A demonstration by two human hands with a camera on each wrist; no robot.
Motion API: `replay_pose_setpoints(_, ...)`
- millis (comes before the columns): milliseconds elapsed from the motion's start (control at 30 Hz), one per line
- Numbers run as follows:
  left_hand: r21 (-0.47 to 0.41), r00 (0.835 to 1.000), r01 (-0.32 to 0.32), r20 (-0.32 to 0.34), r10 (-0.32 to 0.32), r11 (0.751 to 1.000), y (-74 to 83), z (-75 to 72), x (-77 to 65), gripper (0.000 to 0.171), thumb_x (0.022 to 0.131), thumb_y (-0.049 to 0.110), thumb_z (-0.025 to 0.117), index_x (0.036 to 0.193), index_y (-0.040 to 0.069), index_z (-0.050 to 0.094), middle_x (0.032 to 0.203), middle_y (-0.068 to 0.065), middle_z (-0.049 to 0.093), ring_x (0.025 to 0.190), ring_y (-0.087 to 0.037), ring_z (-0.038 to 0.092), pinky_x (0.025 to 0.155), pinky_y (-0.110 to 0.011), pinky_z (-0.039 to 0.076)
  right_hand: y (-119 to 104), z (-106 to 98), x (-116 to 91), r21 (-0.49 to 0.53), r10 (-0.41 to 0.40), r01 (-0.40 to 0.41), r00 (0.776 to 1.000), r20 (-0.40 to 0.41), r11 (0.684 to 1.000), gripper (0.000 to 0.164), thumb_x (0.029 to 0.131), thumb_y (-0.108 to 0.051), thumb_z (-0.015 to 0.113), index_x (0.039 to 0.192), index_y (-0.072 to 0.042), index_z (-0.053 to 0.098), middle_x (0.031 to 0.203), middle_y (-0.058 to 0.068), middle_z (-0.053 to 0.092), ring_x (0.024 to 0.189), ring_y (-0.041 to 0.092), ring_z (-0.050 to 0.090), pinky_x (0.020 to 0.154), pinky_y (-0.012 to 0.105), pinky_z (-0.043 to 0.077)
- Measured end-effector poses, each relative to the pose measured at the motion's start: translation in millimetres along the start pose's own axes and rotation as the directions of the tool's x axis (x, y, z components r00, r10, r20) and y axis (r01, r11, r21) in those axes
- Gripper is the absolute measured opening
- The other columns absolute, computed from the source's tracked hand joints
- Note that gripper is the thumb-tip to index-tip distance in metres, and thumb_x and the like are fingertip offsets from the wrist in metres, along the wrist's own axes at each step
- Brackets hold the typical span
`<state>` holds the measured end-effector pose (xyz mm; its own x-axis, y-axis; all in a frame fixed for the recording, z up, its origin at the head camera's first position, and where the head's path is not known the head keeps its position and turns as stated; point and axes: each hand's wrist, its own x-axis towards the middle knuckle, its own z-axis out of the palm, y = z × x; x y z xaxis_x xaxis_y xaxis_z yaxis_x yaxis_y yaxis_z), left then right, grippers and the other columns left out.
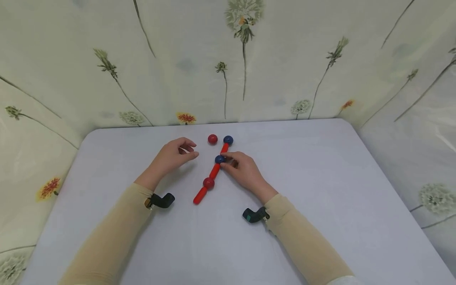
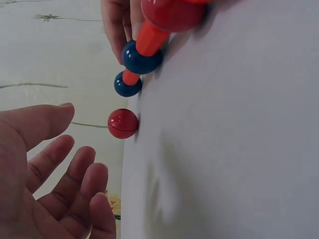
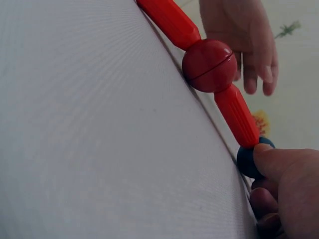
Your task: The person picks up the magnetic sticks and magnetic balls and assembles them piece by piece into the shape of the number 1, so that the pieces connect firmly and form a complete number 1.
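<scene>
A chain of red rods and balls lies slantwise on the white table. Its near end is a red rod, joined to a red ball. Another red rod links that ball to a blue ball, and a further rod runs to the far blue ball. My right hand pinches the middle blue ball between thumb and fingers. To the left of the chain, my left hand hovers with loosely bent fingers and holds nothing. A loose red ball sits beyond its fingertips.
The white tabletop extends around both arms. A flower-patterned sheet stands behind the table and along its sides. Each sleeve carries a small dark wrist camera.
</scene>
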<state>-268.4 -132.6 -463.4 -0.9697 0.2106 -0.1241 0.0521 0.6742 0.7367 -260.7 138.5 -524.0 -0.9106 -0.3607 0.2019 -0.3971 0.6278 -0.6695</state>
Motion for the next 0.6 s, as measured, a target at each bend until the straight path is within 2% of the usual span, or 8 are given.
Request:
replay_pose_setpoints(267,0.023,0.998,0.019,0.058,-0.020,1.000,5.7,4.7,34.1,0.047,0.090,0.040,0.070,0.130,0.018,0.059,0.123,-0.004,0.060,0.111,-0.025,0.057,0.082,-0.041,0.053,1,2,0,-0.014,0.006,-0.006,1.000,-0.006,1.000,0.038,0.092,-0.032,0.071,0.128,-0.022,0.067,0.104,-0.008,0.063,0.081,0.009,0.056,0.072,0.026,0.050)
replay_pose_setpoints(433,0.026,0.995,0.021,0.098,-0.023,0.999,11.5,6.4,49.3,0.050,0.091,0.039,0.070,0.134,0.018,0.056,0.129,-0.008,0.057,0.117,-0.027,0.054,0.087,-0.043,0.052,2,2,0,-0.006,0.003,-0.003,1.000,-0.011,1.000,0.040,0.092,-0.033,0.072,0.129,-0.019,0.066,0.102,-0.007,0.064,0.080,0.009,0.056,0.071,0.026,0.050)
replay_pose_setpoints(600,0.078,0.989,-0.004,0.147,-0.007,0.997,18.9,9.3,61.7,0.055,0.090,0.040,0.070,0.139,0.020,0.053,0.137,-0.010,0.054,0.123,-0.029,0.051,0.093,-0.045,0.049,3,1,-1,-0.016,0.010,-0.010,1.000,-0.012,1.000,0.040,0.092,-0.033,0.072,0.129,-0.018,0.066,0.098,-0.007,0.063,0.079,0.009,0.056,0.070,0.026,0.050)
